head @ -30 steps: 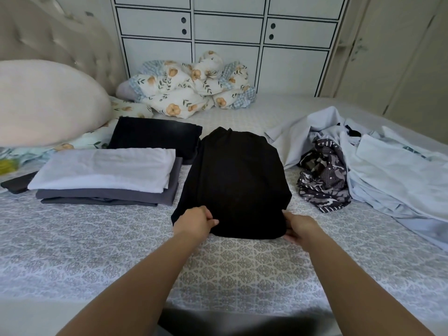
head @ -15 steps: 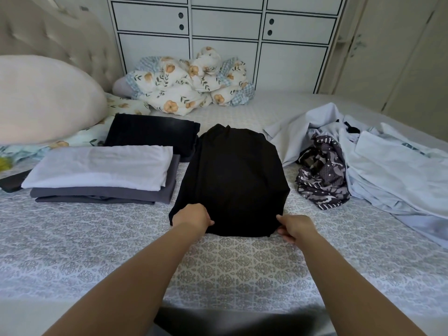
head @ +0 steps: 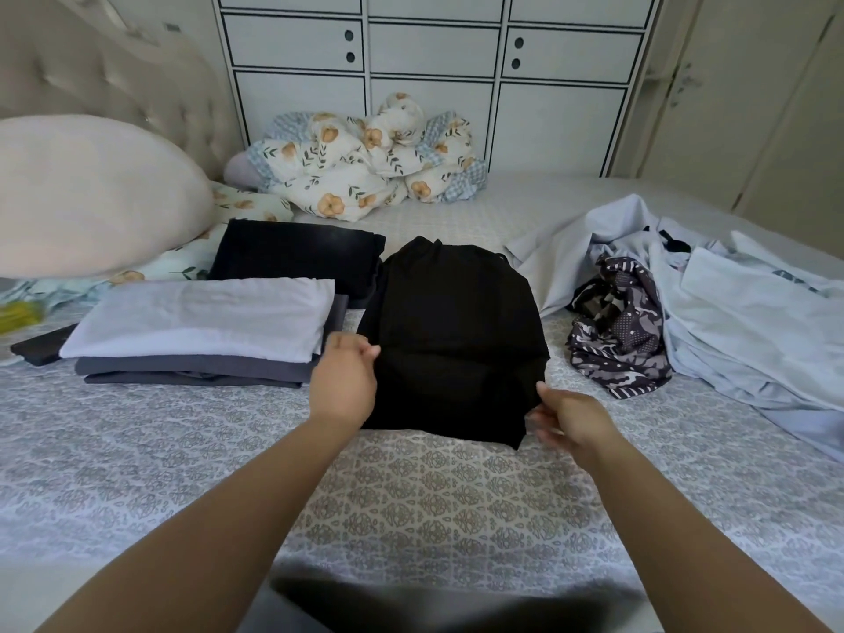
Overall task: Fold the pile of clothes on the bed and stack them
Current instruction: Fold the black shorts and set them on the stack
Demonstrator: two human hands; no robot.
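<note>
A black garment (head: 452, 331) lies partly folded in the middle of the bed (head: 411, 495). My left hand (head: 343, 381) grips its near left edge and has lifted it forward over the cloth. My right hand (head: 566, 420) pinches the near right corner, which is raised off the bed. Left of it stands a stack of folded clothes (head: 201, 333), white on top of grey pieces, with a folded black piece (head: 297, 258) behind. An unfolded pile of pale blue clothes (head: 730, 308) with a dark patterned garment (head: 616, 331) lies to the right.
A large pink pillow (head: 91, 198) sits at the left by the tufted headboard. A rolled floral quilt (head: 365, 162) lies at the back against white cabinets (head: 434, 57). A dark flat object (head: 39, 349) lies left of the stack.
Both hands have lifted the garment's near edge and carried it away from me; the left hand has gone farther up and the near right corner now hangs raised.
</note>
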